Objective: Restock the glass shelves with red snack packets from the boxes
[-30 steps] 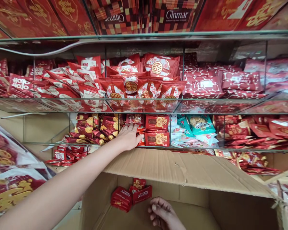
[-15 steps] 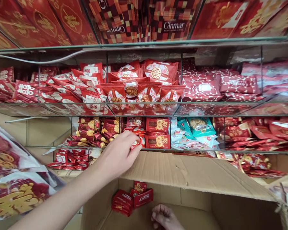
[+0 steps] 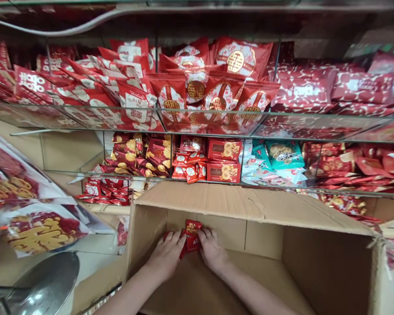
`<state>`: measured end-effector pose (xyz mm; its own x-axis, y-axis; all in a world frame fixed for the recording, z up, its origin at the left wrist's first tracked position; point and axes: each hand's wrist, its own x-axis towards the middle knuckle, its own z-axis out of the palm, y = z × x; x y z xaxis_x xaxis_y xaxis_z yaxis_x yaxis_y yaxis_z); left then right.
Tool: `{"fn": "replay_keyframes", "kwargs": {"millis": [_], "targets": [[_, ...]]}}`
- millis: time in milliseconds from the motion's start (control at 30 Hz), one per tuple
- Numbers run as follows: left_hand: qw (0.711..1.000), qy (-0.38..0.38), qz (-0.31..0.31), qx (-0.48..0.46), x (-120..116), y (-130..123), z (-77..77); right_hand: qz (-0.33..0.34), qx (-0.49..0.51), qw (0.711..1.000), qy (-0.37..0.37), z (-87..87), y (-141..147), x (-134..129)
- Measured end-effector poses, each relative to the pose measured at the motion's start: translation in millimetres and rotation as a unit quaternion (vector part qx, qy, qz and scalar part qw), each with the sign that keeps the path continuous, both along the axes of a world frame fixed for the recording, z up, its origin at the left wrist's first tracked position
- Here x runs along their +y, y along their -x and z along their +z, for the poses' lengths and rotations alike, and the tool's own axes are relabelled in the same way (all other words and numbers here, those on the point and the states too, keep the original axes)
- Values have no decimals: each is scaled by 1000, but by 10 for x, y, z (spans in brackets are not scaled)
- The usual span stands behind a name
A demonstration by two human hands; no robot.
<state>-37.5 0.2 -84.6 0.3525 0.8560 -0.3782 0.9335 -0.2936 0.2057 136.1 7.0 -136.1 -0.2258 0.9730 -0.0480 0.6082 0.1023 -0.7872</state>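
Both my hands reach down into a large cardboard box [image 3: 213, 201]. Inside, by its back left corner, lie small red snack packets [image 3: 193, 243] with white lettering and a nut picture. My left hand [image 3: 169, 253] covers the left packets, its fingers curled over them, so most of their surface is hidden. From the right, my right hand [image 3: 212, 250] presses its fingers against the edge of the right packet. The two hands hold the little group between them.
Behind the box, glass shelves [image 3: 197, 113] hold red wrapped packets, red boxes [image 3: 223, 161] and teal packets [image 3: 285, 158] between dividers. Clear bags with gold print [image 3: 49, 227] hang at left. A round metal pan-like object [image 3: 49, 284] stands at lower left.
My left hand has come down from the lower shelf into the box and onto the packets. My right hand has moved up and left to them. The view has tilted downward.
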Motion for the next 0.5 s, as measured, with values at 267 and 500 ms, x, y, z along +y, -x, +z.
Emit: {"fn": "replay_keyframes", "kwargs": {"millis": [267,500], "targets": [[999,-15,35,-30,144,74,-53,-5,-30,999,14,5,-235,-24],[964,30,72,-253,47,-97,74,-16,177,977,114,195,-479,-187]]}}
